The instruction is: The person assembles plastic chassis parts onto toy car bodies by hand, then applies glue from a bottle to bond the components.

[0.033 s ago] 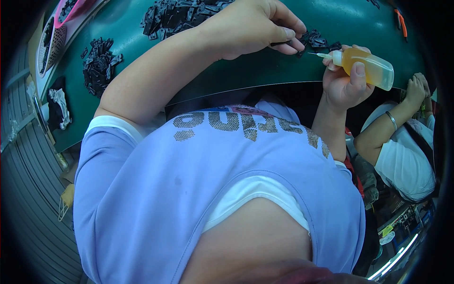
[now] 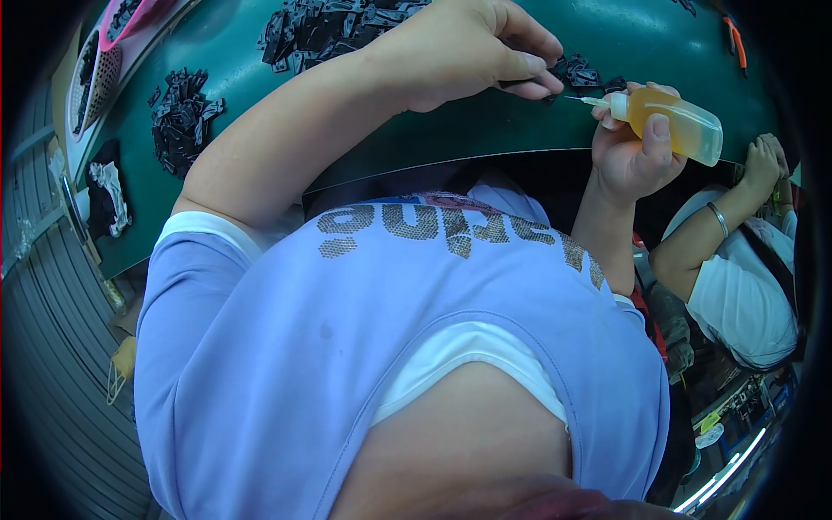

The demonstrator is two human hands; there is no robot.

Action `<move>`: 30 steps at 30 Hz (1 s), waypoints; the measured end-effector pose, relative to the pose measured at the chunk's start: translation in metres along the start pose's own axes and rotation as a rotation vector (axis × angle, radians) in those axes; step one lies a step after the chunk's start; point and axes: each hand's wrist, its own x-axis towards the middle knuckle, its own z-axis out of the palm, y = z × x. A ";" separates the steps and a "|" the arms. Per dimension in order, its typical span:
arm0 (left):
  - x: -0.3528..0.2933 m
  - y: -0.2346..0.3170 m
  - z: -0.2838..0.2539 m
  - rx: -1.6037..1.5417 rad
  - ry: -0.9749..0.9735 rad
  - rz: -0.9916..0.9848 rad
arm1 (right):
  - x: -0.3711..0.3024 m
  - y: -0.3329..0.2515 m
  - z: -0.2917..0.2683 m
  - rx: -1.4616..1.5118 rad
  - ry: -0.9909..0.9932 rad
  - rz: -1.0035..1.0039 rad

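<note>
My left hand (image 2: 472, 54) is closed in a pinch over the green table. Between its fingertips is a small black plastic part (image 2: 549, 99), mostly hidden by the fingers. My right hand (image 2: 637, 160) is wrapped round a clear squeeze bottle (image 2: 676, 123) of amber liquid, held tilted on its side. Its thin needle tip (image 2: 579, 99) points left, just short of the part in my left fingers. A small cluster of black plastic parts (image 2: 582, 74) lies just beyond the needle.
Behind my left forearm is a large heap of black parts (image 2: 316, 36), with a smaller pile (image 2: 182, 121) to its left. Baskets (image 2: 106, 82) stand at the far left. Orange-handled pliers (image 2: 737, 48) lie far right. Another person's arm (image 2: 702, 238) rests at the right.
My left hand has shifted very slightly to the right with the black part. My right hand and the bottle look unmoved.
</note>
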 end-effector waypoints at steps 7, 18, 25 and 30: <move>0.006 0.000 -0.012 0.076 -0.146 0.017 | 0.004 -0.005 -0.002 0.088 -0.034 0.040; 0.006 0.009 -0.005 0.124 -0.168 -0.177 | 0.004 -0.011 0.003 -0.039 0.049 0.055; 0.002 -0.015 0.000 0.104 -0.184 -0.065 | -0.001 -0.002 0.024 -0.125 -0.019 -0.111; 0.004 -0.017 -0.001 0.139 -0.177 -0.055 | -0.001 -0.004 0.025 -0.142 -0.023 -0.087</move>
